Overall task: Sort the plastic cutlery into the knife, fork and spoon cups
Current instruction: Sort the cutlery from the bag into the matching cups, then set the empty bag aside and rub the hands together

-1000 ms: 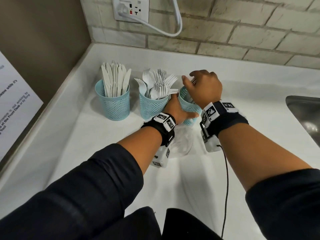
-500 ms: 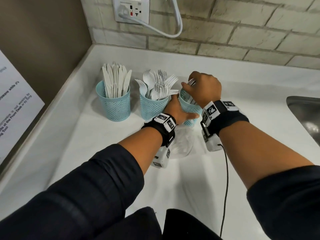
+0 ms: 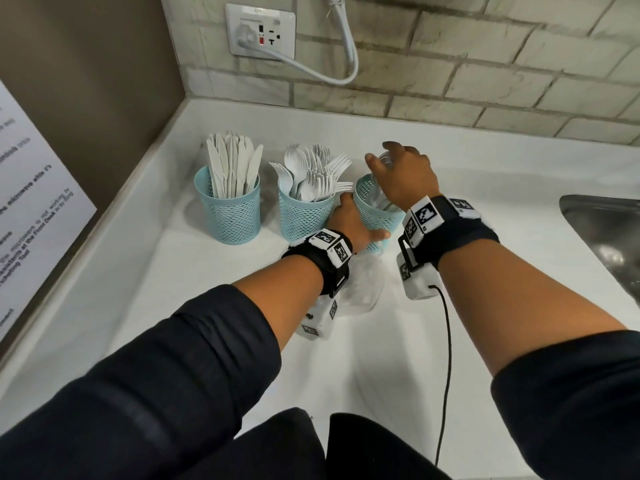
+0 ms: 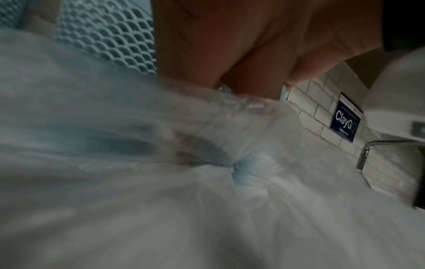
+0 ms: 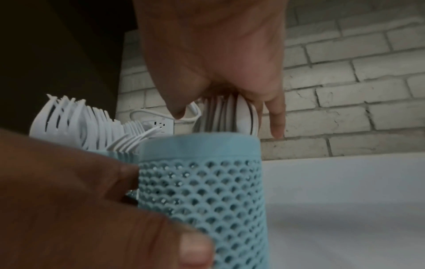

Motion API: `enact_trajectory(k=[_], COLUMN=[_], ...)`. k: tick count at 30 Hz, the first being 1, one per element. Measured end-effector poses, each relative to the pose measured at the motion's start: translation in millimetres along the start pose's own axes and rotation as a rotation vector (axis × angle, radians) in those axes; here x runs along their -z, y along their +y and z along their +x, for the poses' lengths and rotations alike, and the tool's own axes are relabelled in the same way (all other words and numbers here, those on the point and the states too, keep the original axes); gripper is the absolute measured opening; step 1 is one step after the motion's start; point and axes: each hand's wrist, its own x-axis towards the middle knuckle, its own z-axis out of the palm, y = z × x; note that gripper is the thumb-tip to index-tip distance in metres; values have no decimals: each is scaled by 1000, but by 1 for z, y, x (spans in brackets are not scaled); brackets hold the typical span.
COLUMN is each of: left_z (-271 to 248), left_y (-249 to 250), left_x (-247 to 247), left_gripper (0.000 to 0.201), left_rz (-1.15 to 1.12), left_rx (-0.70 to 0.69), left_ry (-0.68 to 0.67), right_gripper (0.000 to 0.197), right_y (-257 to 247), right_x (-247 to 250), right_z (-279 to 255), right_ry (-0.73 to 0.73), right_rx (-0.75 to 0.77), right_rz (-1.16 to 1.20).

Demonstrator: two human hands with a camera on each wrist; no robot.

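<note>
Three teal mesh cups stand in a row on the white counter. The left cup (image 3: 227, 209) holds knives, and the middle cup (image 3: 304, 216) holds forks with a few spoons among them. My left hand (image 3: 349, 226) grips the side of the right cup (image 3: 372, 209), its fingers (image 5: 80, 191) curled round the mesh (image 5: 202, 191). A stack of spoons (image 5: 230, 114) stands in that cup. My right hand (image 3: 398, 174) hovers over their tops with the thumb spread away and one finger (image 5: 276, 118) straight beside the stack.
A crumpled clear plastic bag (image 3: 360, 289) lies under my left wrist. A steel sink (image 3: 606, 230) is at the right edge. A brick wall with an outlet (image 3: 259, 31) and white cable is behind. A paper notice (image 3: 34, 202) hangs on the left wall.
My right hand, earlier curled over the spoon stack, has spread its thumb and finger. The left hand still holds the right cup in the same place.
</note>
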Motion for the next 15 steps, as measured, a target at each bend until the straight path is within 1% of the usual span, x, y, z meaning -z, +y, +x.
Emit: enact_trajectory(k=[3,5,6,8,10,11,13,15], left_z=[-11,-23,-29,-41,-54,-60,-69,-78], left_y=[5,10,12,15,13,10,2,-10], left_x=[8,20,28,43,57,62,69,72], left_gripper=[80,57,46,37,32,35,48,53], left_rz=[91,142,162,235,323,358,401,418], left_rx=[46,27,2,-41,-60,-50,-11,29], left_ry=[-38,-59,-73,-113,-133,-129,-96,-43], right_gripper=[53,51,50,44,34,31,31,33], right_y=[-9,-15,-18,-24,-34,-40,-51,-62], right_x=[11,23,30,44,54,58,60,54], right_z=[-7,-12,-13,-16,-22,-25,-36,-48], right_ry=[63,102,95,38,-65,-139,-354,-558], right_rx=[-39,-30,-23,10,63,91,111,115], right_rz=[-37,-75,-92,-108,-167,-207,-258,-315])
